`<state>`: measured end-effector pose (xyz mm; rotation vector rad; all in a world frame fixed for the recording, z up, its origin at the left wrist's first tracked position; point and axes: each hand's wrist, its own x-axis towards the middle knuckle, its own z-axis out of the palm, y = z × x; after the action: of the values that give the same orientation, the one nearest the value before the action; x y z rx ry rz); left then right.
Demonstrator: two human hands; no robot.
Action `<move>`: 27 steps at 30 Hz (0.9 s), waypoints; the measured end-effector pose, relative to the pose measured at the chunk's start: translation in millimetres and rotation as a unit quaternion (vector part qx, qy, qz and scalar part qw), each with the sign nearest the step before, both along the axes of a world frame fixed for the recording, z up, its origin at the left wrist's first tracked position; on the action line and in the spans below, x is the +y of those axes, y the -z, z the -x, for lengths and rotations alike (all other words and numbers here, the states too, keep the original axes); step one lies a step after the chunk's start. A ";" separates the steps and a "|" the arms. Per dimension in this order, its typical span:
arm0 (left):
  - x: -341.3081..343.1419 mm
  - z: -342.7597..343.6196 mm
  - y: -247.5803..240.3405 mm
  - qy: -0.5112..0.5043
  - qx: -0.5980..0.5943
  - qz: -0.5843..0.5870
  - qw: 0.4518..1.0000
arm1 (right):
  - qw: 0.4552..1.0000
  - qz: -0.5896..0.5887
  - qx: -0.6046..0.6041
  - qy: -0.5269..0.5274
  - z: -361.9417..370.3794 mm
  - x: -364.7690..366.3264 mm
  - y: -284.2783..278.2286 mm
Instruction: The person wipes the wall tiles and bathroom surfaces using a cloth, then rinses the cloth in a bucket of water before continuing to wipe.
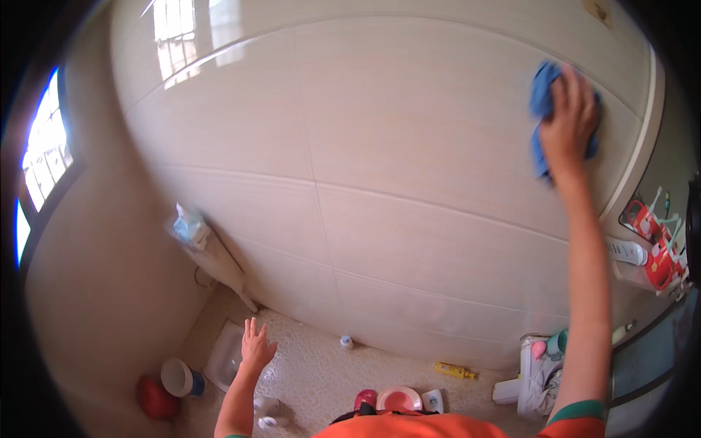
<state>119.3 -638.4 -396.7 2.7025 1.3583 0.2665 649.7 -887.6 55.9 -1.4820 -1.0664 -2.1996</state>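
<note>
At far left we see a red bucket (155, 398) and a white pot (177, 377) on the floor. Our left hand (256, 344) hangs spread and empty near them. A yellow tube (454, 371) lies by the wall (380, 168). Our right hand (568, 120) presses a blue cloth (542, 91), mostly covered, flat against the tile. The shelf clutter (657, 241) is blurred.
</note>
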 end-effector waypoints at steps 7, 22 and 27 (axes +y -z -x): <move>-8.2 -42.9 -13.7 0.056 -0.072 -0.011 0.996 | 0.997 -0.008 -0.016 -0.072 95.3 132.8 -17.5; -67.1 6.7 70.3 0.003 -0.034 0.107 0.994 | 0.888 0.449 0.034 -0.097 81.2 92.2 251.6; -134.8 118.2 109.7 -0.141 0.014 0.185 0.973 | 0.944 0.326 0.057 0.005 -10.9 -58.2 233.9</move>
<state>1.2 -773.3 -506.4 2.2208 1.6142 -0.0061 660.6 -945.8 -178.0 -1.8292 -1.8618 -1.8089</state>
